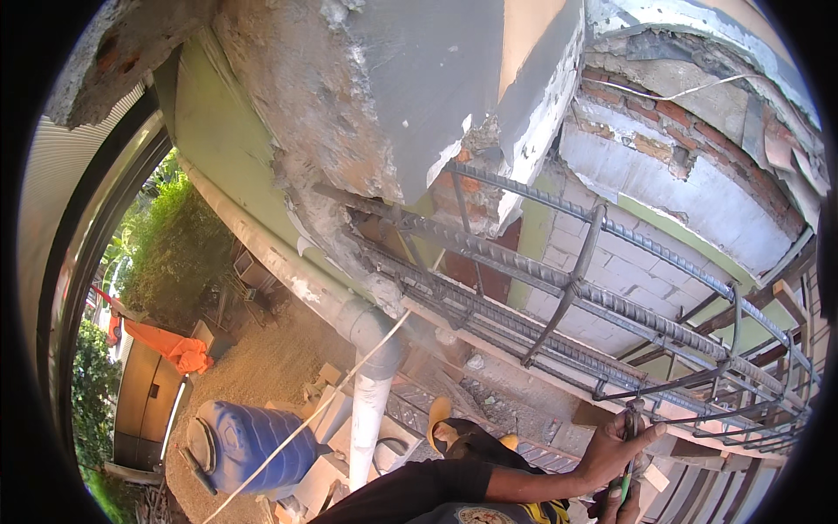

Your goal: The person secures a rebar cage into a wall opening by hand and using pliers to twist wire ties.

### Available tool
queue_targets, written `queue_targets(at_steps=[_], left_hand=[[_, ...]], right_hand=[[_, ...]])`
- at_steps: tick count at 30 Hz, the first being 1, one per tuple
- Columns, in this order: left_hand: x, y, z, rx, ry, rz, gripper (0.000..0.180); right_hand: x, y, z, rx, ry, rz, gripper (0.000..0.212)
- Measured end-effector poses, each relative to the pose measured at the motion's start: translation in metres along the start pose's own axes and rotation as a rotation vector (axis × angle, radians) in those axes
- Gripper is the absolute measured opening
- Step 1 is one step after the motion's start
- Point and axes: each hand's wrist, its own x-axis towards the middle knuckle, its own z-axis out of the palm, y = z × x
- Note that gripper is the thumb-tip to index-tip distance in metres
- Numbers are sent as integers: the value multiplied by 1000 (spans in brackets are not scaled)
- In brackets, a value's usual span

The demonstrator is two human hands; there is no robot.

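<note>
My left hand (608, 452) reaches in from the lower middle, its fingers closed round the dark upper part of a green-handled metal tool (626, 486). Below it, my right hand (618, 506) grips the same tool lower down and is partly cut off by the frame edge. Whether the tool is a pair of pincers I cannot tell. Both hands are just below a cage of steel reinforcing bars (576, 284), near its lower right part. Square stirrups (583, 262) ring the long ribbed bars, which run out from a broken concrete column (349, 96).
A grey and white drainpipe (371, 410) bends down left of my arm. Far below are a blue drum (253, 445), a sand heap (253, 367) and an orange cloth (166, 345). A thin pale rod (305, 419) crosses in front. Broken brickwork (681, 131) stands upper right; wooden planks (707, 489) lie lower right.
</note>
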Motion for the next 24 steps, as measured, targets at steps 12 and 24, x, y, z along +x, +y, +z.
queue_targets(at_steps=[12, 24], left_hand=[[29, -30, -24, -61, -384, -203, 36], [-7, -13, -72, -617, -767, -170, 42]], right_hand=[[23, 90, -39, 857, -750, 381, 51], [47, 132, -34, 233, -679, 260, 72]])
